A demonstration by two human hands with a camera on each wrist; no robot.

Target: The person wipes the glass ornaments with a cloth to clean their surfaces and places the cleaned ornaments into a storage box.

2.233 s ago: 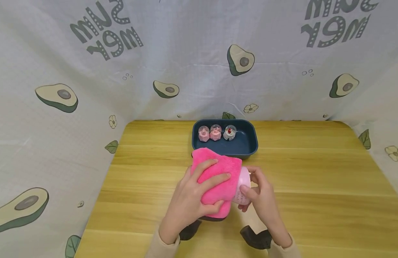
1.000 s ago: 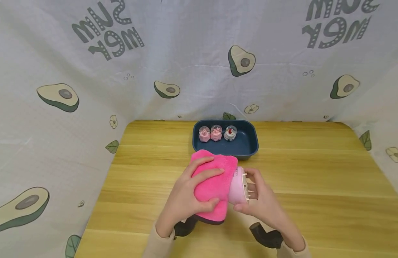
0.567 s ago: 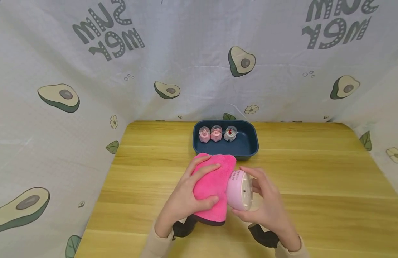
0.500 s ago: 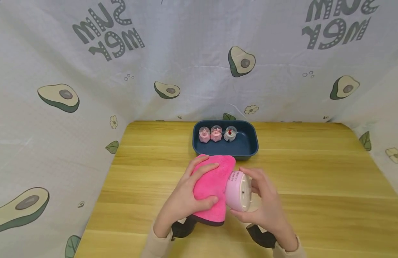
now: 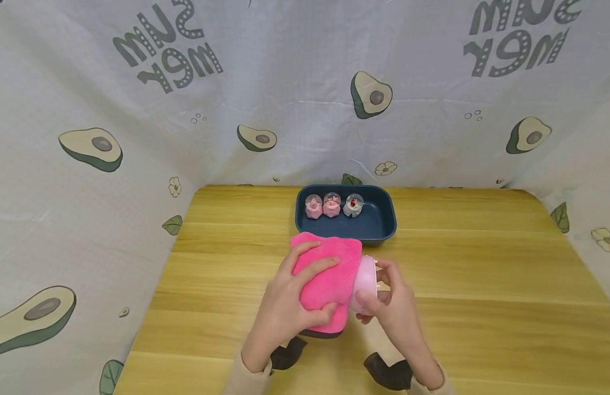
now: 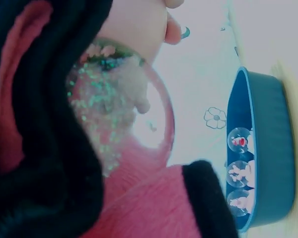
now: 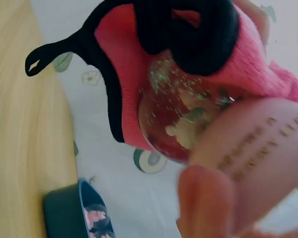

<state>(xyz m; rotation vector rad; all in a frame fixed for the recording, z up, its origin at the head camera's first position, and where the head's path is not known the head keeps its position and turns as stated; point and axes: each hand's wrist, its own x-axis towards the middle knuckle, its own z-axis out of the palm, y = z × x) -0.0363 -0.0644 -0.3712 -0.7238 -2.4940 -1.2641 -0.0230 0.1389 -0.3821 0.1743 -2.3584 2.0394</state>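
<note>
In the head view my left hand (image 5: 285, 302) spreads its bent fingers over a bright pink plush cloth (image 5: 337, 282) with dark edging, holding it round the glass ball of a large snow globe. The globe's pale pink base (image 5: 366, 277) sticks out of the cloth to the right. My right hand (image 5: 396, 312) grips that base, thumb on the near side and fingers round the underside. The right wrist view shows the clear ball (image 7: 161, 119) with glitter and small figures inside, the cloth wrapped partly about it. Lettering runs along the base (image 7: 258, 158).
Behind the hands stands a dark blue tray (image 5: 381, 233) on the wooden table (image 5: 483, 274). In it sit two small pink snow globes (image 5: 313, 207) and a white one (image 5: 353, 205). An avocado-print curtain (image 5: 305, 66) hangs behind the table.
The pink base has turned in the cloth, its pale underside swinging from view. My right hand has shifted its grip, thumb now on the base's near side. The left hand keeps the cloth in place.
</note>
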